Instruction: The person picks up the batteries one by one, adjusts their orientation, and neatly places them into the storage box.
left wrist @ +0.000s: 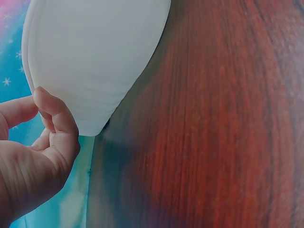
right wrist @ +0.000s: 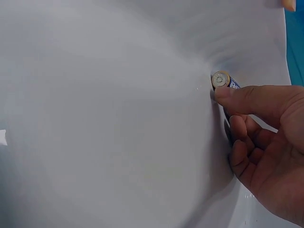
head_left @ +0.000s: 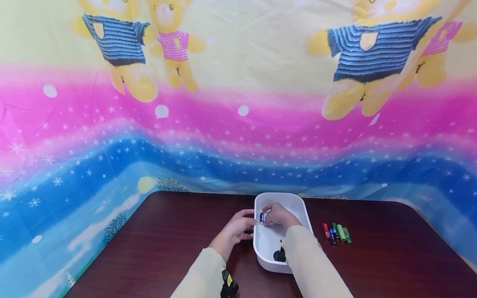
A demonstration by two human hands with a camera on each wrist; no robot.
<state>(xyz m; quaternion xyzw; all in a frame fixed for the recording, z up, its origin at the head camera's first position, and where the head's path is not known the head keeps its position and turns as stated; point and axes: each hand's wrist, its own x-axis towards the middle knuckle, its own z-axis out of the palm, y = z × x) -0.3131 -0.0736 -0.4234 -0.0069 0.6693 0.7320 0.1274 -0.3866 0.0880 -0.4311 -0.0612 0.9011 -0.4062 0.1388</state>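
A white plastic tub (head_left: pixel 267 248) stands on the dark wooden table. Inside it, by the left wall, my right hand (head_left: pixel 279 216) pinches a blue and white battery (head_left: pixel 262 217). The right wrist view shows the thumb near the flat end of that battery (right wrist: pixel 221 80), with the curled fingers below, close to the tub wall (right wrist: pixel 256 52). My left hand (head_left: pixel 238 227) holds the tub's left rim from outside. In the left wrist view, thumb and finger of this left hand (left wrist: pixel 40 152) meet at the rim, next to the pale outer wall (left wrist: pixel 95 57).
Several batteries lie together right of the tub: a red one (head_left: pixel 326 231), a dark blue one (head_left: pixel 333 236) and green ones (head_left: pixel 340 232). The table (head_left: pixel 179 248) meets a patterned cloth (head_left: pixel 223 140) at its back. Black wrist devices (head_left: pixel 228 284) sit on both sleeves.
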